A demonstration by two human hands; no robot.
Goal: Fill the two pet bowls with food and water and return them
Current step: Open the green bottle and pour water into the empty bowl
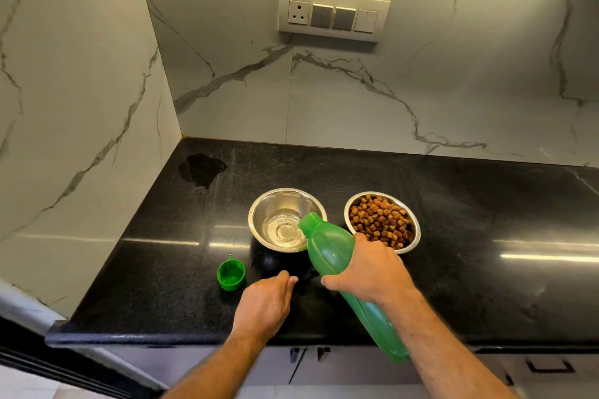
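Two steel pet bowls stand side by side on the black counter. The left bowl has a little water in its bottom. The right bowl is full of brown kibble. My right hand grips a green plastic bottle, tipped so its open mouth hangs over the left bowl's near rim. The bottle's green cap lies open side up on the counter to the left. My left hand rests on the counter in front of the left bowl, fingers loosely curled, holding nothing.
A wet patch sits in the counter's far left corner. Marble walls close off the back and left, with a switch panel on the back wall. The counter's front edge runs just below my wrists, above drawer handles.
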